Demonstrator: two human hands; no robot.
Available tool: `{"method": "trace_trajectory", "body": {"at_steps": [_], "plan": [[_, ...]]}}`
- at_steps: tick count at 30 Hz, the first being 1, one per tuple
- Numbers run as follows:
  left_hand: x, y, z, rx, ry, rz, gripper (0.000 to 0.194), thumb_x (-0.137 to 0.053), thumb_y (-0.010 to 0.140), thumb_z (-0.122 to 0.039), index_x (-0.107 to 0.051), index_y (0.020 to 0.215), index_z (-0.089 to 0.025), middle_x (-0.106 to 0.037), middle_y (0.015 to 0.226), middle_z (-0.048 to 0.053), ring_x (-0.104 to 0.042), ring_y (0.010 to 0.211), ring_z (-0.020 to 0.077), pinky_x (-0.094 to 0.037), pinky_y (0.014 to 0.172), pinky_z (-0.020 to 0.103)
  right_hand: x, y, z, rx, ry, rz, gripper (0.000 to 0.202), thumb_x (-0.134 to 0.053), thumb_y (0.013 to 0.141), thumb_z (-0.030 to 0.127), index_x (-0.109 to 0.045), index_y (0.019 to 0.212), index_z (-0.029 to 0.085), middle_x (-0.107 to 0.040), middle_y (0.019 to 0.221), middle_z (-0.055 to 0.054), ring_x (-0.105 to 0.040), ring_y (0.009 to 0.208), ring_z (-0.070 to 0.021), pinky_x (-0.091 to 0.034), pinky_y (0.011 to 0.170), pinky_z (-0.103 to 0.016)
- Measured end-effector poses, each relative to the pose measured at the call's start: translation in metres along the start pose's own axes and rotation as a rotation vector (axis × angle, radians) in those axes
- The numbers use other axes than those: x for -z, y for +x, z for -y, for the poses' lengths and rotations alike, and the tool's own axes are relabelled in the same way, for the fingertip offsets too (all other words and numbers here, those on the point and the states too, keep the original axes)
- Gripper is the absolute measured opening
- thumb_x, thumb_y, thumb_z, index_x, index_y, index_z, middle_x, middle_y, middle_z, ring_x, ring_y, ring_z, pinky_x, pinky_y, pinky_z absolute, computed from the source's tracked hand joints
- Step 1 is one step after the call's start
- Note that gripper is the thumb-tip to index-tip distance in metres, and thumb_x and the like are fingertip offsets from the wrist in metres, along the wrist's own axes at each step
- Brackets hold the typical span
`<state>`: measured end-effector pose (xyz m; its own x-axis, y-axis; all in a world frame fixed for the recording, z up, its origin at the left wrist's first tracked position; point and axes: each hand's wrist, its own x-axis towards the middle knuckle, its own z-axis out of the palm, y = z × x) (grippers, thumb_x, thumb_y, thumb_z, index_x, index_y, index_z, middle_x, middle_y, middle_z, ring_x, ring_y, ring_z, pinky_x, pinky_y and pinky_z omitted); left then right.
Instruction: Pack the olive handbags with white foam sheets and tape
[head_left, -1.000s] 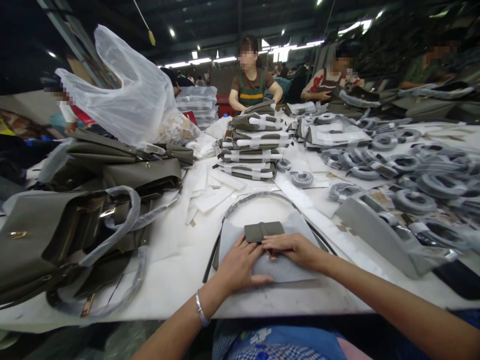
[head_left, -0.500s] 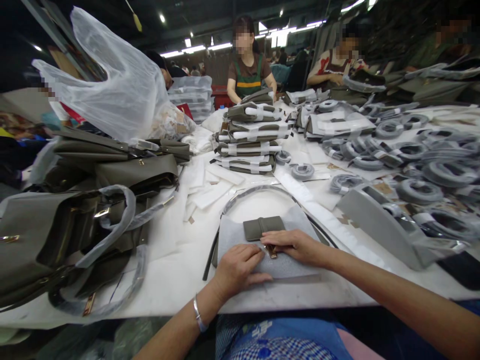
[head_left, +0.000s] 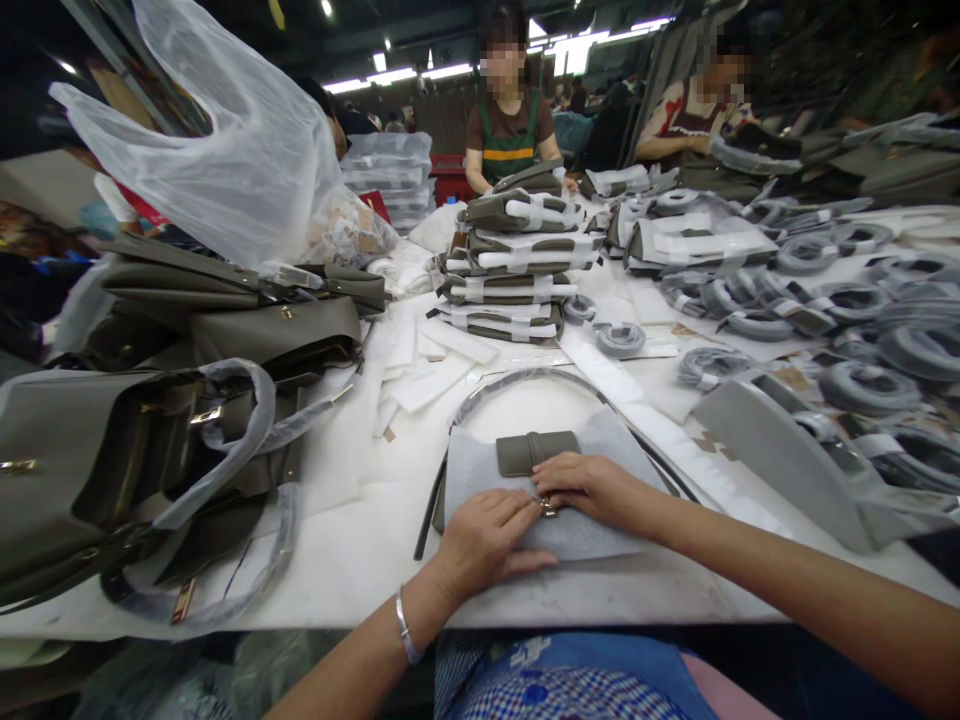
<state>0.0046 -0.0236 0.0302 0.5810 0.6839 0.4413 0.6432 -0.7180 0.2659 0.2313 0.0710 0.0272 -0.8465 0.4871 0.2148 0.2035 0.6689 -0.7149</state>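
Observation:
In front of me lies a flat bag with a pale grey protective sheet [head_left: 480,465] over it and a dark handle [head_left: 555,373] arching behind. A small olive flap piece [head_left: 517,453] rests on the sheet. My left hand [head_left: 487,540] lies flat on the sheet, thumb spread from the fingers. From the right, my right hand [head_left: 589,487] reaches over, its fingers bent around a small gold clasp [head_left: 548,508] just below the flap piece. The clasp is partly hidden under the fingertips.
Open olive bags [head_left: 60,440] fill the left side, under a big plastic bag [head_left: 247,150]. Wrapped bags [head_left: 517,255] are stacked behind. Coiled wrapped straps [head_left: 870,385] and a grey curved piece [head_left: 787,465] lie right. A person [head_left: 510,130] stands opposite.
The view has shifted slightly, so most things sit a little further right. My fingers stay at the clasp, which now shows less of its gold length.

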Motion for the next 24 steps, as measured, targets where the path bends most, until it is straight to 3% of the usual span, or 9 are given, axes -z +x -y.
{"method": "trace_trajectory", "body": {"at_steps": [2, 5, 13, 19, 24], "plan": [[0.000, -0.001, -0.001, -0.043, -0.015, 0.021, 0.052, -0.059, 0.095, -0.049, -0.052, 0.134, -0.016, -0.070, 0.121, 0.008, -0.066, 0.107, 0.0222, -0.057, 0.090, 0.035, 0.000, 0.000, -0.001, -0.005, -0.002, 0.023, 0.023, -0.056, 0.098, 0.031, -0.073, 0.111, 0.023, -0.073, 0.111, -0.007, -0.062, 0.118, -0.0204, -0.050, 0.102, -0.035], [-0.001, -0.002, -0.001, -0.086, -0.042, 0.060, 0.041, -0.056, 0.097, -0.045, -0.057, 0.128, -0.017, -0.069, 0.124, 0.007, -0.066, 0.108, 0.0210, -0.057, 0.091, 0.033, 0.005, 0.002, 0.003, -0.035, -0.009, 0.069, 0.023, -0.057, 0.097, 0.030, -0.073, 0.112, 0.022, -0.073, 0.114, -0.008, -0.062, 0.118, -0.0209, -0.050, 0.102, -0.035], [-0.001, -0.004, -0.002, -0.032, -0.099, 0.140, 0.038, -0.054, 0.098, -0.044, -0.058, 0.127, -0.020, -0.068, 0.126, 0.004, -0.066, 0.110, 0.0179, -0.057, 0.094, 0.029, 0.027, 0.018, 0.015, 0.033, -0.105, 0.187, 0.016, -0.060, 0.095, 0.024, -0.076, 0.096, 0.021, -0.074, 0.104, -0.006, -0.066, 0.105, -0.0177, -0.051, 0.092, -0.028], [-0.001, -0.005, -0.003, -0.010, -0.087, 0.145, 0.036, -0.053, 0.098, -0.038, -0.057, 0.128, -0.018, -0.068, 0.126, 0.009, -0.067, 0.109, 0.0230, -0.060, 0.091, 0.037, 0.015, 0.025, 0.020, -0.095, -0.281, 0.181, 0.006, -0.066, 0.088, 0.018, -0.072, 0.086, 0.019, -0.070, 0.097, -0.004, -0.064, 0.094, -0.0177, -0.049, 0.080, -0.026], [0.002, -0.004, -0.010, 0.016, -0.053, 0.193, 0.035, -0.054, 0.097, -0.034, -0.056, 0.128, -0.019, -0.066, 0.128, 0.010, -0.067, 0.107, 0.0240, -0.060, 0.089, 0.037, 0.011, 0.018, 0.039, -0.157, -0.331, 0.152, 0.009, -0.061, 0.088, 0.013, -0.068, 0.092, 0.016, -0.068, 0.100, -0.007, -0.061, 0.095, -0.0201, -0.049, 0.078, -0.028]]}}
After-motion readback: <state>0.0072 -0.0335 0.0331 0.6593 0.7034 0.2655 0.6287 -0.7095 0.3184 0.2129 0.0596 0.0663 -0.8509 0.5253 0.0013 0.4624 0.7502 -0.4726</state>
